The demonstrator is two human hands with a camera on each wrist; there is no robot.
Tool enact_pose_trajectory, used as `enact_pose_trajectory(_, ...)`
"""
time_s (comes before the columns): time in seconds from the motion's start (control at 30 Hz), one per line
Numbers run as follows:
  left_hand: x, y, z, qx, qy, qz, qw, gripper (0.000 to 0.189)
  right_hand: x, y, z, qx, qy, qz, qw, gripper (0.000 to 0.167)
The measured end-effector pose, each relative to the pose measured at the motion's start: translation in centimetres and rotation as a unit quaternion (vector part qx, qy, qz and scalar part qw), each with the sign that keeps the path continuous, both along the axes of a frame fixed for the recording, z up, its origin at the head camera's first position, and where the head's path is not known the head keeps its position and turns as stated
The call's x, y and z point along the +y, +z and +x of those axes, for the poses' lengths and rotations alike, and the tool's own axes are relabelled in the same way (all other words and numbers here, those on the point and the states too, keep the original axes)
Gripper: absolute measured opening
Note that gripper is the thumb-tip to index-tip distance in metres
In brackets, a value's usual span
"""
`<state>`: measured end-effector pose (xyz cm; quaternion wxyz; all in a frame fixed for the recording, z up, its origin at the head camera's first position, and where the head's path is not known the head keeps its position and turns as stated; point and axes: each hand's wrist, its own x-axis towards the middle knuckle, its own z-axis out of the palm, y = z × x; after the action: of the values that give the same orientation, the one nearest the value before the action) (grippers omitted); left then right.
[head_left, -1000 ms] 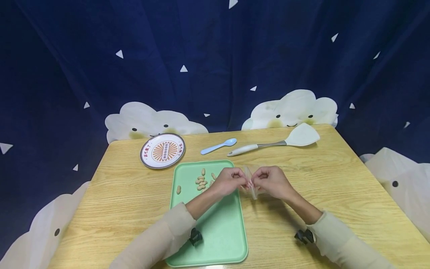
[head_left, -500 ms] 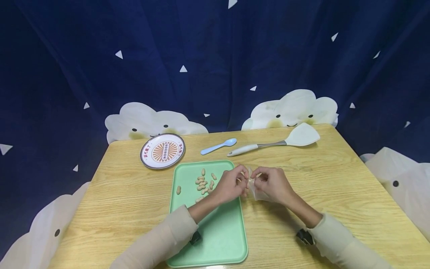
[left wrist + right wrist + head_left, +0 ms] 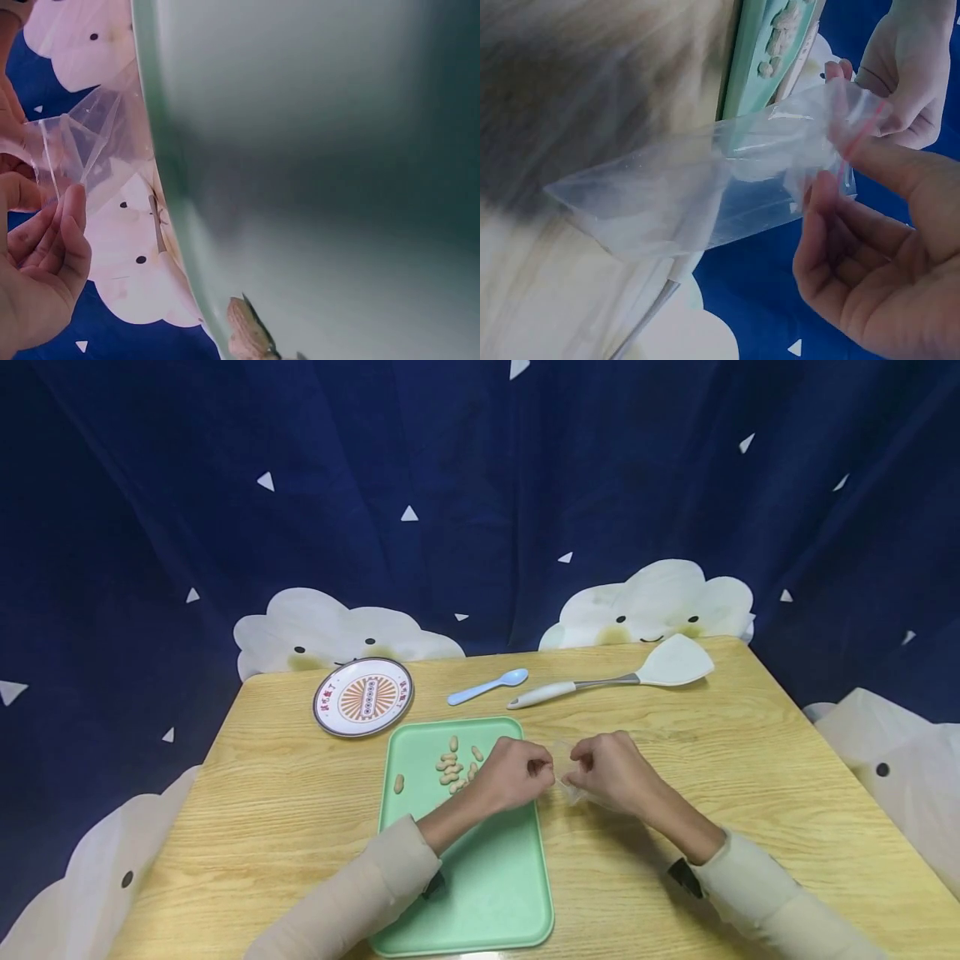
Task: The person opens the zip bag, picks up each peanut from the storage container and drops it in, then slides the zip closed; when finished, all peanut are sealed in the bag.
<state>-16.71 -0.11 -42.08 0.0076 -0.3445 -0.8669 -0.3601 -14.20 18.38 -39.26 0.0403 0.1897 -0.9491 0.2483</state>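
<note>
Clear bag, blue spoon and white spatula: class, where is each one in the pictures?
Clear bag (image 3: 697, 187), right wrist view: middle of its body.
Blue spoon (image 3: 483, 688), head view: on its handle.
White spatula (image 3: 607, 682), head view: on its grey shaft.

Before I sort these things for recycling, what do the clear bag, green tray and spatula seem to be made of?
Clear bag: thin, glossy plastic film, see-through with creases and highlights.
Green tray: probably smooth, semi-matte plastic, judging by its even colour and rounded corners.
Spatula: white head perhaps silicone or plastic, matte-looking; grey shaft's sheen suggests metal.
</note>
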Motion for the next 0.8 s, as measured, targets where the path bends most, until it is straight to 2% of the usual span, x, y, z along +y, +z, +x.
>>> enact_pose_trajectory(0.13,-0.1,0.2,0.0,0.023,-0.004,-0.011,0.9997,0.017,0.2,0.6,-0.1,-0.014,0.007,0.033,0.9993,0.028)
enact_pose_trajectory(0.3,-0.6,0.5,-0.2,0.013,-0.012,-0.015,0.9997,0.015,0.5,1.8,-0.4,-0.018,0.029,0.053,0.998,0.026)
enact_pose_trajectory(0.57,-1.6,0.5,-0.6,-0.054,-0.036,0.012,0.9978,0.012,1.4,2.3,-1.1,0.065,0.103,0.048,0.9914,0.024)
enact_pose_trajectory(0.8,-1.7,0.7,-0.7,-0.115,-0.024,0.04,0.9923,0.01,2.0,1.2,-1.3,0.143,0.128,0.037,0.9807,0.039)
